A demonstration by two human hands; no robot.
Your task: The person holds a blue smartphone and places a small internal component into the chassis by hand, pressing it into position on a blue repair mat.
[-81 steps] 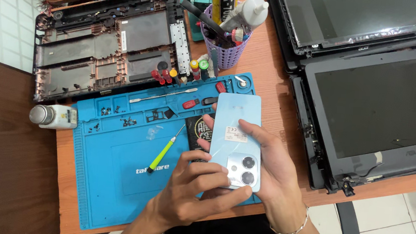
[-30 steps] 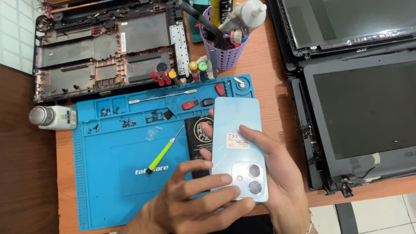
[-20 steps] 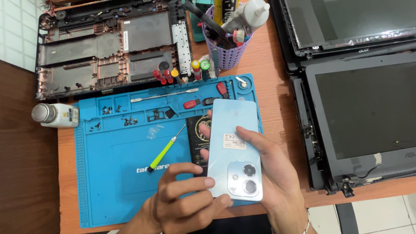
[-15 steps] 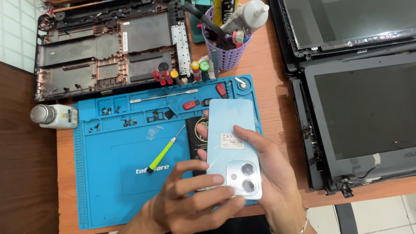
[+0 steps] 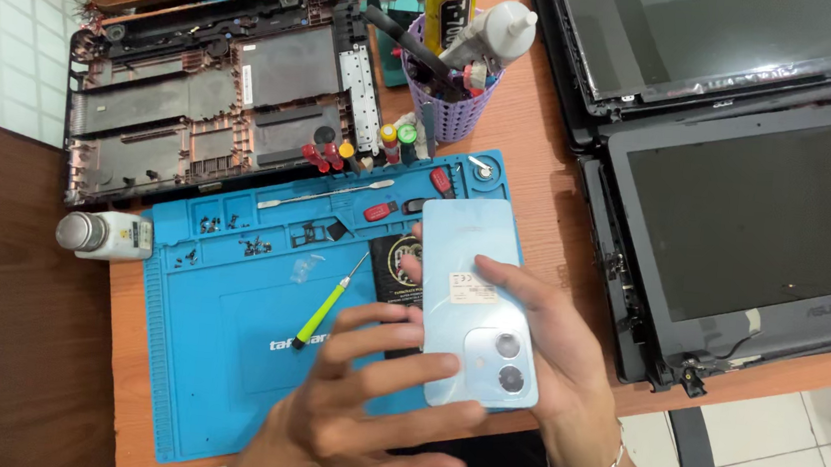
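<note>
The right hand (image 5: 564, 367) has its grip clamped on a pale blue slab-shaped phone (image 5: 475, 299), back up with two round lenses, held above the blue silicone repair mat (image 5: 225, 347). The left hand (image 5: 370, 410) spreads its fingers apart — tips touching the phone's lower edge. A green-handled screwdriver (image 5: 327, 304) lies on the mat — the mat on the orange wooden worktop (image 5: 541, 174)
</note>
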